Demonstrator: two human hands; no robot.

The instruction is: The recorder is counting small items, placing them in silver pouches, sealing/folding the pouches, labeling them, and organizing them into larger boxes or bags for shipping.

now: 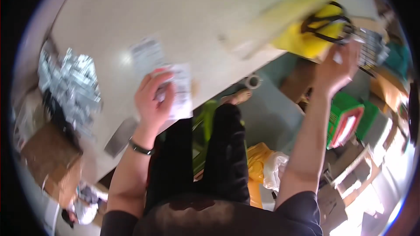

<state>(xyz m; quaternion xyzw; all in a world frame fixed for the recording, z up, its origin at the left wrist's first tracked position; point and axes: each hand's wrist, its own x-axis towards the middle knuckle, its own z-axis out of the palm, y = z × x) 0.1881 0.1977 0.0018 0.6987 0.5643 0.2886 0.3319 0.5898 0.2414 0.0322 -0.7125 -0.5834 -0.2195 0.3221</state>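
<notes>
My left hand (pixel 154 98), with a black band on its wrist, is over the near edge of the table. Its fingers curl round a white printed paper slip (pixel 183 92). Just beyond lies a second printed slip (pixel 148 56), flat on the tabletop. To the far right my right hand (pixel 339 67) is raised, its fingers bent and partly smeared by motion. A bit of white shows at its fingers; what they hold is not clear. Against those fingers is a blurred yellow bag-like thing (pixel 302 39) with black straps (pixel 328 24), reaching over the table edge.
The pale table (pixel 197 13) spans the upper view. Crumpled silvery packaging (pixel 72 87) and a cardboard box (pixel 50 148) are at left, a grey flat block (pixel 121 137) near the edge. A tape roll (pixel 253 81), green box (pixel 343 118) and yellow bag (pixel 257 159) sit below right.
</notes>
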